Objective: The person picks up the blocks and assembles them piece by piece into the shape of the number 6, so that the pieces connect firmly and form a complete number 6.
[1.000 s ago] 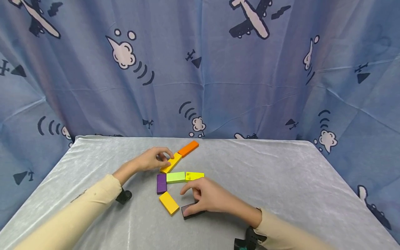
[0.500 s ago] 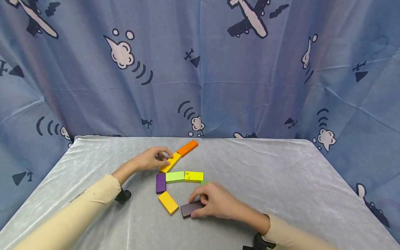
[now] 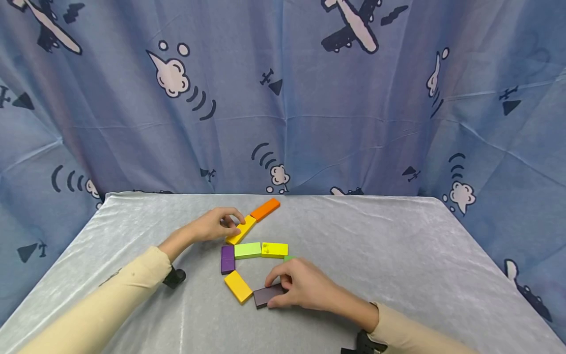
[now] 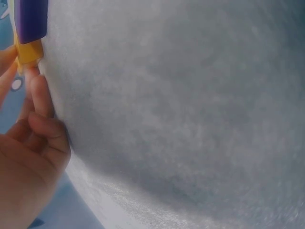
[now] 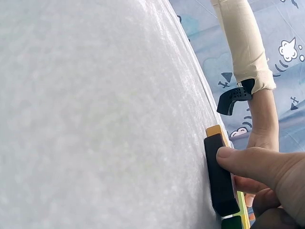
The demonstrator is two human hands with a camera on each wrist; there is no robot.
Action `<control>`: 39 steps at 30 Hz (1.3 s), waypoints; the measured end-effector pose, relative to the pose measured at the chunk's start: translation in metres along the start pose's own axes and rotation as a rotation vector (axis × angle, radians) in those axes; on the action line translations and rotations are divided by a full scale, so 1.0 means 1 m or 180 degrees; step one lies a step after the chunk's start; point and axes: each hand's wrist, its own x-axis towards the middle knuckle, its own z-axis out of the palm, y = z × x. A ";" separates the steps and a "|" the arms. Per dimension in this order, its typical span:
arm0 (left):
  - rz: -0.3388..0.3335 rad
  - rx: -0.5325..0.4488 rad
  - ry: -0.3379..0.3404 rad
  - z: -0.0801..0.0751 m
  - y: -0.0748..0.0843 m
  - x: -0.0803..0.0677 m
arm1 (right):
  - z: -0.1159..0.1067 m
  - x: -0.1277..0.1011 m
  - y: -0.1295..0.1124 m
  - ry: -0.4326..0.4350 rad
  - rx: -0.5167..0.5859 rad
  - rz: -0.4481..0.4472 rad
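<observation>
My right hand (image 3: pixel 305 285) pinches a dark grey block (image 3: pixel 265 296) between thumb and fingers; its left end meets the corner of a yellow block (image 3: pixel 239 287). In the right wrist view the thumb presses the long side of the dark block (image 5: pixel 220 176). My left hand (image 3: pixel 214 224) holds the farther yellow block (image 3: pixel 244 231) by its sides. An orange block (image 3: pixel 266 209) continues from that block's far end. Between the hands, a purple block (image 3: pixel 228 259), a light green block (image 3: pixel 248 250) and a bright yellow block (image 3: pixel 275 250) form a corner.
A green block (image 3: pixel 289 258) shows partly behind the right hand. All blocks lie on a grey cloth-covered table (image 3: pixel 376 246). A blue patterned curtain (image 3: pixel 309 98) hangs behind the table's far edge. Each wrist wears a black camera mount (image 3: pixel 175 278).
My right hand moved down toward me and gripped the dark block, then slid it slightly left against the near yellow block. The green block came into view. The left hand kept its place.
</observation>
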 end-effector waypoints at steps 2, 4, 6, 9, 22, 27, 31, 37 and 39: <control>0.0019 -0.0001 0.0004 0.000 0.000 0.000 | -0.001 0.000 0.001 -0.0010 0.0041 0.0005; 0.0049 0.0001 0.0005 0.000 0.000 0.000 | -0.003 -0.002 0.002 -0.0017 0.0109 0.0009; 0.0064 0.0003 0.0004 0.000 -0.001 0.000 | -0.008 -0.004 0.006 -0.0001 0.0176 -0.0003; 0.0073 0.0003 -0.0001 0.000 -0.001 -0.001 | -0.018 -0.010 0.014 0.0087 0.0282 -0.0034; 0.0060 0.0011 -0.0011 -0.001 -0.002 0.000 | -0.043 -0.019 0.049 0.0456 0.0252 -0.0047; 0.0054 0.0005 -0.0009 0.000 -0.001 0.000 | -0.041 -0.018 0.049 0.0442 0.0288 0.0003; 0.0058 0.0009 -0.0006 0.000 -0.001 0.000 | -0.040 -0.017 0.047 0.0447 0.0337 0.0043; 0.0051 0.0018 -0.0004 -0.001 -0.001 0.000 | -0.038 -0.016 0.046 0.0463 0.0353 0.0098; 0.0047 0.0027 -0.0006 -0.001 -0.001 0.000 | -0.038 -0.016 0.045 0.0467 0.0353 0.0099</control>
